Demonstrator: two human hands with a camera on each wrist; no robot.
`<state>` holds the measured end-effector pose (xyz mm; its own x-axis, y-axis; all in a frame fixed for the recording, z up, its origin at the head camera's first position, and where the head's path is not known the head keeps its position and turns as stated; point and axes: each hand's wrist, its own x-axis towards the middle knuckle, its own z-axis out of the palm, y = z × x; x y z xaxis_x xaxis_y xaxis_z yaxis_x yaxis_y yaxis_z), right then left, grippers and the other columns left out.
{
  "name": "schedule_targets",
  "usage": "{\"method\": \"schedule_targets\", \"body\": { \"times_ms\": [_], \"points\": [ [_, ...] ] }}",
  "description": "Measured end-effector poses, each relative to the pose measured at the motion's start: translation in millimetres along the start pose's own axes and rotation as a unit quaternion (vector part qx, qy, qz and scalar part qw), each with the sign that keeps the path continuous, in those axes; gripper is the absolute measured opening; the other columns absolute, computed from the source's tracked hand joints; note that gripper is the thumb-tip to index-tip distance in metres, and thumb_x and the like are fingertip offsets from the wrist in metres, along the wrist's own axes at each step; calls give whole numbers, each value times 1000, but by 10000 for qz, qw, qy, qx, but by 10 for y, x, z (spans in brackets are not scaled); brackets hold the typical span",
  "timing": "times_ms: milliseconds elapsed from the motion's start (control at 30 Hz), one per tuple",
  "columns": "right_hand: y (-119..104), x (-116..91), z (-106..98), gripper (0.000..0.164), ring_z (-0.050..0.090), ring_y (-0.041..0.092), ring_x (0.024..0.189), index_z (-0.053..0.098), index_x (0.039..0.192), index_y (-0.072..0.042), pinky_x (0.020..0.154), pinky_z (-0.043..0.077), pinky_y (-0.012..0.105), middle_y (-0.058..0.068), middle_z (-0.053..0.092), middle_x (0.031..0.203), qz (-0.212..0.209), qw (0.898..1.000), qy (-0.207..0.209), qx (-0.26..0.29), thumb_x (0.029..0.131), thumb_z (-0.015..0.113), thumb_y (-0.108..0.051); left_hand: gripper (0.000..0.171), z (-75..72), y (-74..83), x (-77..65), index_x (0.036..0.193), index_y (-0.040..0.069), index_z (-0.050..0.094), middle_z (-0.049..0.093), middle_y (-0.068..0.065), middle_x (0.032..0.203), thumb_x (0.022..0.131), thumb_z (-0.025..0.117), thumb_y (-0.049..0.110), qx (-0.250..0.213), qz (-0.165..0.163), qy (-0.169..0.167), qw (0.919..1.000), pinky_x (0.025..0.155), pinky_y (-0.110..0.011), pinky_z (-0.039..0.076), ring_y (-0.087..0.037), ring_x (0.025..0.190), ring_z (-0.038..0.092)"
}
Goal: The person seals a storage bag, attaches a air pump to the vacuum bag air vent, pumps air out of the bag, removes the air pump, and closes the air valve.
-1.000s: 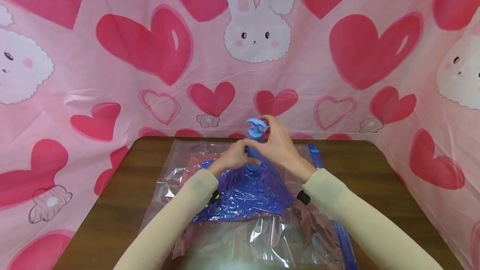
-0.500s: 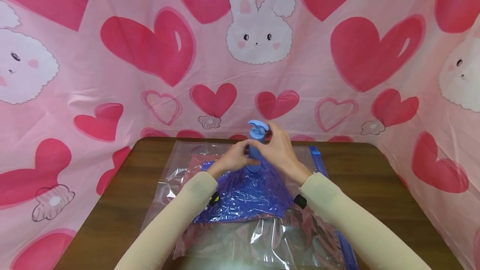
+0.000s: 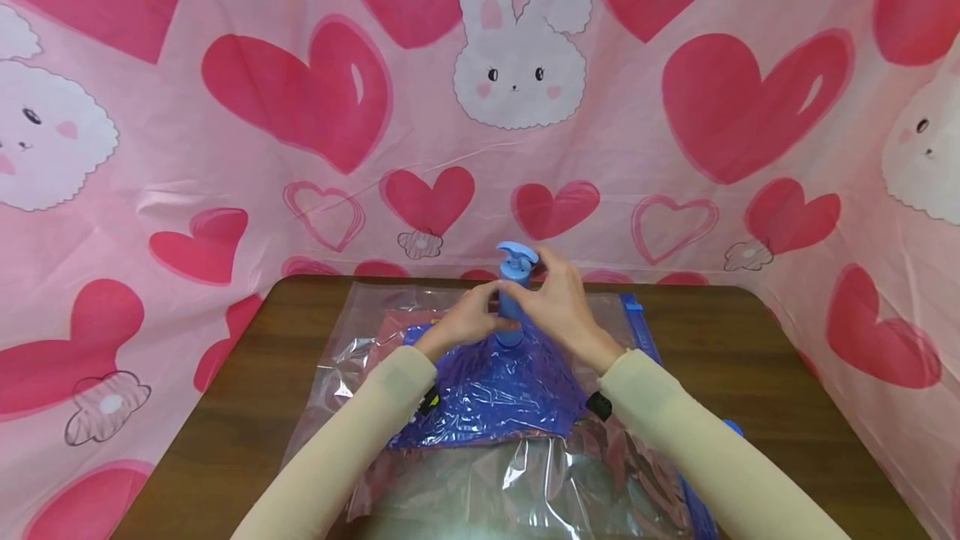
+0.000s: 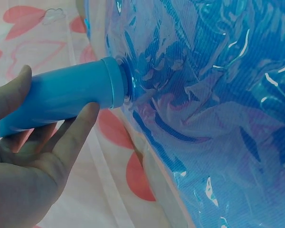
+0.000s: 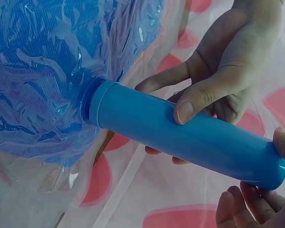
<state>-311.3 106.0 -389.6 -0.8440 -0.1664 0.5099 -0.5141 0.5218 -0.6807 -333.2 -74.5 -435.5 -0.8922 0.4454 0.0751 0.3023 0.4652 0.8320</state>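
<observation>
A blue hand pump (image 3: 512, 305) stands upright on a clear plastic storage bag (image 3: 495, 482) with folded blue cloth (image 3: 495, 402) inside. In the right wrist view the lower end of the pump's barrel (image 5: 147, 118) meets the round valve (image 5: 88, 102) in the film. My left hand (image 3: 468, 317) grips the lower barrel, thumb on one side and fingers on the other. Higher up, my right hand (image 3: 562, 298) holds the barrel's top end, with a fingertip beside the light blue handle (image 3: 517, 252). The handle sits low, close over the barrel.
The bag lies on a brown wooden table (image 3: 750, 357), its blue zip edge (image 3: 639, 327) along the right. Beside my right sleeve a small blue piece (image 3: 733, 427) shows. A pink curtain (image 3: 615, 140) with hearts and rabbits hangs behind and at both sides.
My right fingers have come slightly down beside the pump handle. Both hands stay on the pump. The small blue piece has come into view by the right sleeve, and the head view has shifted a little.
</observation>
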Motion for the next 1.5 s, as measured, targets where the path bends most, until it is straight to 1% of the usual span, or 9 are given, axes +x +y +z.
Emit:
{"method": "schedule_targets", "body": {
  "times_ms": [267, 400, 533, 667, 800, 933, 1133, 1300, 1500],
  "points": [
    [2, 5, -8, 45, 69, 35, 93, 69, 122, -3, 68, 56, 40, 10, 71, 100, -10, 9999, -91, 43, 86, 90, -20, 62, 25, 3, 0, 146, 4, 57, 64, -18, 139, 91, 84, 8, -57, -28, 152, 9999, 102, -50, 52, -42, 129, 61],
    [-8, 11, -21, 47, 68, 32, 95, 68, 125, -3, 71, 57, 42, 11, 72, 102, 17, 9998, -192, 56, 87, 89, -21, 62, 23, 13, -12, 147, 5, 57, 64, -17, 139, 91, 84, 9, -40, -65, 180, 9998, 102, -50, 52, -42, 129, 61],
    [-37, 13, -27, 62, 68, 28, 99, 61, 138, -5, 83, 59, 47, 11, 69, 110, 158, 9992, -354, 139, 87, 90, -25, 59, 20, 23, -22, 144, 5, 59, 64, -16, 140, 91, 84, 11, 32, -53, 203, 9998, 103, -51, 52, -41, 129, 61],
    [-62, 9, -19, 73, 66, 28, 103, 54, 145, -6, 90, 57, 47, 10, 65, 116, 373, 9983, -407, 170, 87, 90, -30, 56, 29, 24, -25, 142, 5, 60, 64, -15, 141, 91, 84, 12, 106, -71, 255, 9996, 103, -51, 51, -40, 128, 62],
    [-68, 0, -25, 63, 64, 29, 104, 58, 137, -3, 92, 56, 47, 11, 63, 115, 453, 9985, -230, 186, 87, 90, -26, 60, 47, 30, -19, 144, 4, 57, 64, -17, 139, 91, 85, 11, 25, -60, 261, 9996, 101, -49, 53, -41, 127, 63],
    [-64, 7, -32, 54, 64, 29, 104, 63, 131, -2, 91, 56, 45, 12, 65, 114, 380, 9989, -139, 234, 87, 89, -20, 63, 50, 38, -9, 145, 3, 57, 65, -19, 137, 89, 86, 10, -61, -36, 308, 9995, 100, -48, 54, -42, 126, 63],
    [-57, 31, -50, 52, 64, 30, 105, 65, 132, -3, 85, 57, 47, 13, 66, 114, 150, 9993, -253, 225, 88, 88, -17, 64, 41, 49, -3, 145, 3, 58, 66, -20, 136, 87, 87, 7, -188, -92, 394, 9990, 100, -48, 54, -42, 125, 64],
    [-71, 33, -92, 48, 63, 34, 107, 65, 131, 0, 85, 56, 52, 16, 66, 114, 13, 9987, -433, 255, 90, 85, -12, 64, 48, 47, -2, 147, 4, 57, 65, -19, 138, 89, 85, 6, -122, -27, 379, 9992, 100, -48, 54, -41, 126, 63],
    [-89, 15, -91, 60, 65, 33, 110, 57, 133, 0, 96, 55, 48, 17, 64, 119, 430, 9974, -446, 379, 87, 89, -20, 56, 60, 58, -19, 141, 4, 61, 66, -18, 137, 90, 85, 9, -12, -70, 411, 9991, 101, -50, 53, -43, 125, 63]
  ]
}}
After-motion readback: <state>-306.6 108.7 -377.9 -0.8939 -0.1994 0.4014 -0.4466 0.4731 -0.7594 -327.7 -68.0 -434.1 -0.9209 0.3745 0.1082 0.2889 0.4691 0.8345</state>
